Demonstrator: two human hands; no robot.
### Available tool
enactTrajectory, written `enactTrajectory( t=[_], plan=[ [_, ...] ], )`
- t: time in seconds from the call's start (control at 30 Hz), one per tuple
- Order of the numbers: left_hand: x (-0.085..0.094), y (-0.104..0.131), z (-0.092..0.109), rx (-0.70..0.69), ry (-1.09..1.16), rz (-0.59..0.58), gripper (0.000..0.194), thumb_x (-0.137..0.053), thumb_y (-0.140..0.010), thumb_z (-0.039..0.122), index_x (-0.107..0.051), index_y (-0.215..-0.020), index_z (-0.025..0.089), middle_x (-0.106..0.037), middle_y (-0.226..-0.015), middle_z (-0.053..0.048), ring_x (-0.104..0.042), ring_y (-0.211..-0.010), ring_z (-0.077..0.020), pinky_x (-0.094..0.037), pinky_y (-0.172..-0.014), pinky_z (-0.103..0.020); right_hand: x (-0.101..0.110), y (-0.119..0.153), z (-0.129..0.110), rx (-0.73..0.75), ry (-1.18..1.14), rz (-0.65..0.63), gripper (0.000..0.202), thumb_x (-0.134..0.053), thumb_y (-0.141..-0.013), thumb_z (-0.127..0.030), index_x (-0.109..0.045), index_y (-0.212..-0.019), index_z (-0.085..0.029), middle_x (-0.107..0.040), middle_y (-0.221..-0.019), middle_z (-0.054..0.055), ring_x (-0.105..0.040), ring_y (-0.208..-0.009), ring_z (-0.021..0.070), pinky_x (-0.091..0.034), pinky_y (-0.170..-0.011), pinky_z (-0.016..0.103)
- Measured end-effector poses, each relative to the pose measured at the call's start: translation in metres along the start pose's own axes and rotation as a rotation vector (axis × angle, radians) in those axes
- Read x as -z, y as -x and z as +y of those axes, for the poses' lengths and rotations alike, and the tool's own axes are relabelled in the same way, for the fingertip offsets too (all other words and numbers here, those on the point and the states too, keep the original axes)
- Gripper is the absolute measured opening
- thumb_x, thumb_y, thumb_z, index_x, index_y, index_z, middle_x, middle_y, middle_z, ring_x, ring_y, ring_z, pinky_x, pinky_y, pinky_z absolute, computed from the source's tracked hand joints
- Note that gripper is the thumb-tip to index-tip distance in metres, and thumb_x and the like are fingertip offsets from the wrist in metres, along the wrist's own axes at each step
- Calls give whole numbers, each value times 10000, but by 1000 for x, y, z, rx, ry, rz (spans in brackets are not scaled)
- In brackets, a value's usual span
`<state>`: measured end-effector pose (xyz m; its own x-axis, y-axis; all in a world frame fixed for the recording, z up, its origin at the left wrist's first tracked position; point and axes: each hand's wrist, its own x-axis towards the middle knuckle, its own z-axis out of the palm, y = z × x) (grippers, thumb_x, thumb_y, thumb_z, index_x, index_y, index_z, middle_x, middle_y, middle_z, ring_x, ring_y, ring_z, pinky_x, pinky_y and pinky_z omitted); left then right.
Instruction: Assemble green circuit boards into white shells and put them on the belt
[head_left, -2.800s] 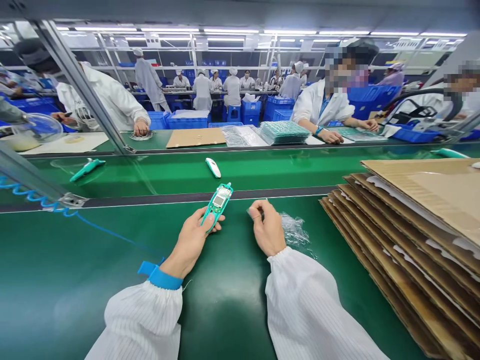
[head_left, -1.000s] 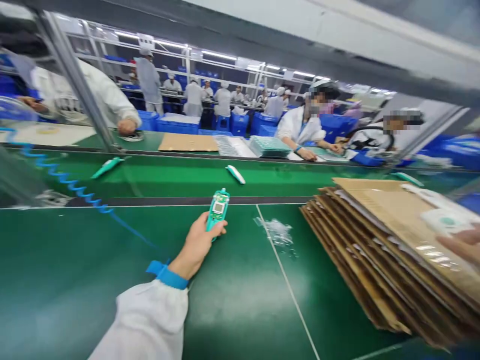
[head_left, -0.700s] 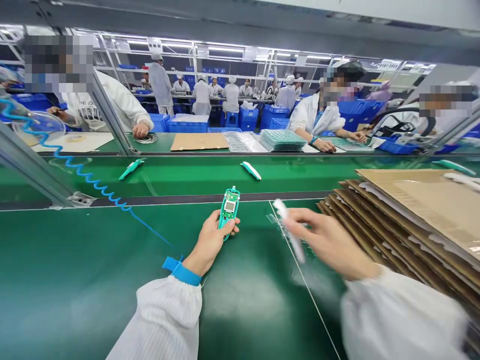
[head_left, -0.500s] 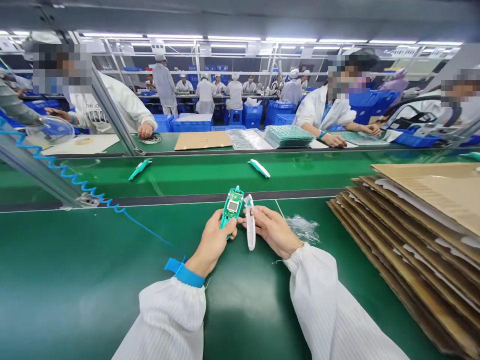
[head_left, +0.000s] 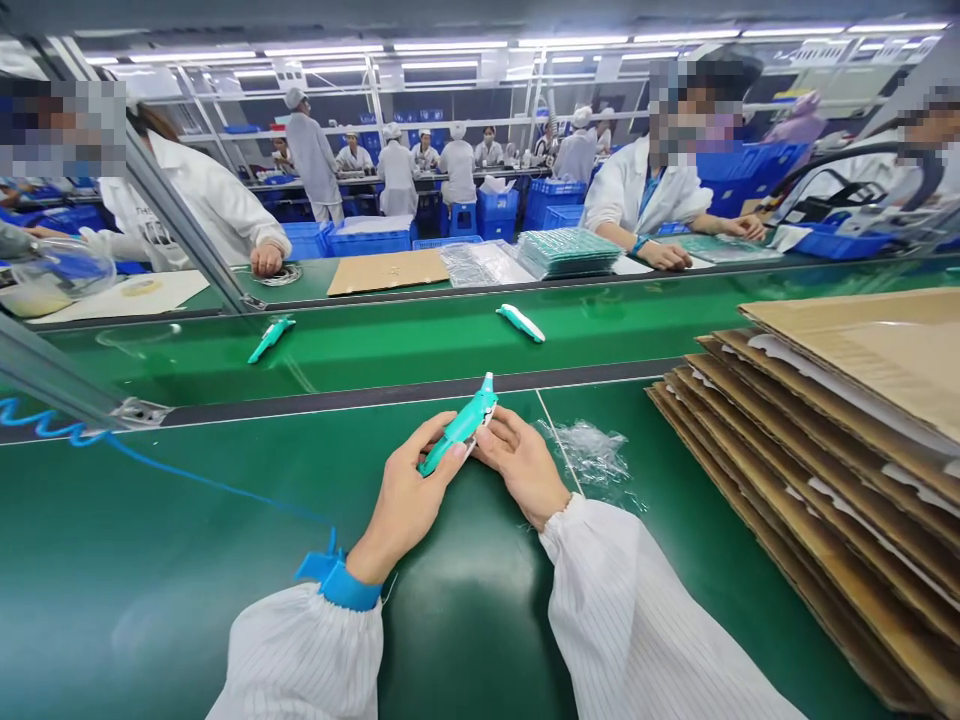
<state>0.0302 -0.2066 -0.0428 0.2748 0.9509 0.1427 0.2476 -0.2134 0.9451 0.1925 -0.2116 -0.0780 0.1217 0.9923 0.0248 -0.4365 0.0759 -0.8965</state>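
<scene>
My left hand (head_left: 405,490) is closed around the lower part of a teal handheld device housing (head_left: 459,428), which is tilted with its pale tip pointing up and away. My right hand (head_left: 526,470) grips the device's right side, where a strip of the white cover (head_left: 487,410) shows against the teal half. Most of the cover is hidden by the teal shell and my fingers, and the circuit board is out of sight. Whether the two halves are fully joined, I cannot tell. A blue strap (head_left: 351,585) with a cord circles my left wrist.
Two similar teal-and-white devices (head_left: 521,323) (head_left: 271,341) lie on the green belt (head_left: 405,340) ahead. Clear plastic scraps (head_left: 592,450) sit right of my hands. Stacked cardboard (head_left: 810,480) fills the right side. A metal post (head_left: 184,215) stands at left; co-workers sit across the belt.
The white cover was apart from the open teal half; now it is brought against it. The device has been turned, so its teal back shows instead of the circuit board.
</scene>
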Motion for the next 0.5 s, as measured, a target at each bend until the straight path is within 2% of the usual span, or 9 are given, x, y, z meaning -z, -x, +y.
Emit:
enactTrajectory(
  t=[0.17,0.37,0.5],
  plan=[
    [0,0,2,17,5,29,513,-718,-868,511,-675,-1320,273,-742,-1155,-49,-656,-1071,-241,-472,-901,-343,-2,2,-6,30,8,12,611,-898,-710,-510,-639,-1199,-252,-754,-1161,82,-724,-1091,274,-542,-1053,463],
    [-2,-1,3,29,120,38,474,-762,-843,461,-702,-1265,254,-743,-1186,-64,-673,-1115,-247,-496,-953,-343,-7,8,-17,48,35,21,603,-902,-715,-477,-631,-1207,-256,-741,-1210,87,-684,-1187,283,-523,-1076,450],
    [-2,0,4,47,170,62,451,-788,-823,451,-715,-1220,249,-745,-1179,-57,-677,-1113,-232,-509,-965,-335,-7,8,-16,56,29,17,617,-896,-720,-492,-627,-1221,-251,-739,-1205,91,-686,-1181,285,-529,-1072,455]
  ],
)
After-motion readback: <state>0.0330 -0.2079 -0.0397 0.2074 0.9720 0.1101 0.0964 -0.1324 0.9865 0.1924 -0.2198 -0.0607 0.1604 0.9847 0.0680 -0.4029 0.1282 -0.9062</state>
